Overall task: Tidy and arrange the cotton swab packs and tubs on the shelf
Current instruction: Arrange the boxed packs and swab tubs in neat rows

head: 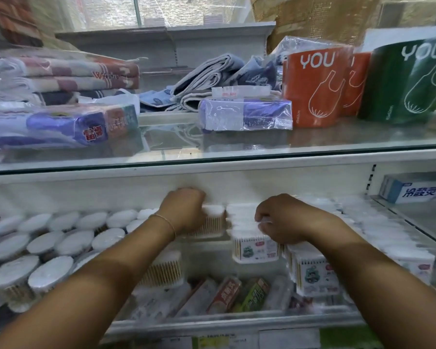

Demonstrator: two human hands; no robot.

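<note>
Left hand (184, 210): one, thin bracelet (165, 221) at the wrist, fingers curled round a square swab tub (213, 222) at the back of the shelf.
Right hand (280, 217): one, fingers bent, pinching the clear top of a labelled swab pack (256, 248) at mid-shelf, just right of the square tub.
Round tubs (73, 241): at least a dozen, white-lidded, upright, packed in rows across the left half; a few cut off by the frame edge and the left forearm.
Second square tub (164, 269): one, unlabelled, near the front, partly behind the left forearm.
Second labelled pack (312, 275): one, front right, under the right forearm; more behind in a blurred row, too smeared to count.
Small cartons: a red one (227, 295) and a green one (256, 294) lying flat near the front lip; on this shelf or seen through it, cannot tell.
Shelf (207, 253): pale, white back panel, slotted uprights at both sides.
Glass shelf (237, 152) above: two orange rolls (315, 86) marked YOU, one green roll (403, 81), one stack of folded towels (61, 74), a heap of grey cloths (212, 76), two film-wrapped packs (244, 114).
Side shelf, right: one blue-and-white box (413, 188).
Room: shop shelving, glazing behind the top tier, woven brown material at upper right.
</note>
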